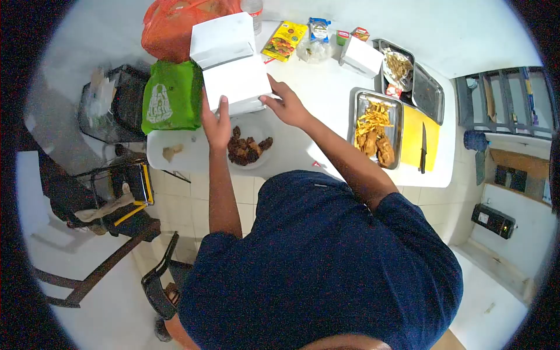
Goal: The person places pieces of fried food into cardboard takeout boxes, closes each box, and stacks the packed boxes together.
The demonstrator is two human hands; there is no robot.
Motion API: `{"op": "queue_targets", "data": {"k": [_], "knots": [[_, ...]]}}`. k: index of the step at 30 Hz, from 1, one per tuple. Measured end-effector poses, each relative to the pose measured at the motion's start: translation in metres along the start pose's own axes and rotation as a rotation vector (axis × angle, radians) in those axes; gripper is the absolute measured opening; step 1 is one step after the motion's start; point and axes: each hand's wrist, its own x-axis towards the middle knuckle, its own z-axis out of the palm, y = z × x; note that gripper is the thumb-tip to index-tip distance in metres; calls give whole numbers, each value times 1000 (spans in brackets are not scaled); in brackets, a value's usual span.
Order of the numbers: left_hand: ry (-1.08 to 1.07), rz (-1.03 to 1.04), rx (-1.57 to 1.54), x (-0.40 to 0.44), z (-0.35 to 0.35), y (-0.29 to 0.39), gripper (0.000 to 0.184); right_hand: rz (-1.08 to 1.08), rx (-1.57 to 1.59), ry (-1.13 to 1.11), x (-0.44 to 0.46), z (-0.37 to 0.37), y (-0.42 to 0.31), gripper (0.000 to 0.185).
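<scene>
A white box point(238, 83) is held between both hands over the table's far left part. My left hand point(216, 121) grips its near left side, thumb on top. My right hand point(284, 104) holds its right edge. Just beyond it another white boxy piece point(222, 39) stands tilted; whether the two are joined I cannot tell. Below the box, a plate point(262, 158) carries dark browned food pieces point(245, 150). A green bag point(170, 100) lies left of my left hand.
On the white table point(315, 131) are a tray point(357, 100) of fries and fried chicken, a yellow board point(412, 134) with a knife point(423, 150), another white box point(361, 57), a foil-lined tray and packets. A red bag point(169, 29) and bottle stand behind. A chair point(156, 286) is below left.
</scene>
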Motion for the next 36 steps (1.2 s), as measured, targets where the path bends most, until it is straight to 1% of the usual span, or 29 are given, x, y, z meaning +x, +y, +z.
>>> {"op": "queue_targets", "data": {"k": [2, 5, 8, 11, 12, 14, 16, 19, 20, 23, 27, 29, 31, 32, 35, 36], "knots": [[-3, 33, 10, -11, 4, 21, 56, -96, 35, 95, -13, -2, 4, 66], [-83, 5, -39, -20, 14, 27, 59, -132, 65, 175, -36, -24, -14, 62], [-139, 79, -126, -33, 43, 46, 68, -33, 216, 225, -62, -49, -8, 60], [-283, 75, -57, -41, 78, 62, 78, 46, 273, 343, -82, -84, -11, 59], [-289, 92, -104, -43, 98, 49, 85, 38, 211, 365, -88, -96, 2, 59], [-329, 104, -92, -42, 138, 36, 86, 91, 152, 419, -97, -120, 22, 58], [-372, 139, -50, -33, 173, 44, 86, 147, 155, 500, -99, -139, 44, 57], [-409, 182, -105, -18, 227, 47, 87, 190, 30, 620, -95, -170, 65, 58], [-469, 158, -113, -12, 243, 48, 87, 215, 36, 656, -95, -181, 70, 59], [-436, 279, -70, 3, 296, 26, 86, 219, -161, 723, -88, -210, 111, 60], [-490, 171, -109, 20, 330, 42, 83, 275, -85, 760, -71, -239, 122, 61], [-553, 128, -139, 31, 342, 49, 82, 332, -147, 754, -63, -252, 125, 61], [-494, 162, -143, 37, 364, 34, 79, 384, -172, 746, -55, -261, 130, 61], [-463, 180, -143, 39, 372, 24, 77, 382, -132, 728, -51, -265, 130, 61], [-528, 119, -69, 46, 370, 49, 77, 431, -96, 696, -43, -276, 155, 63], [-521, 108, -55, 48, 379, 40, 78, 467, -107, 693, -42, -279, 156, 64]]}}
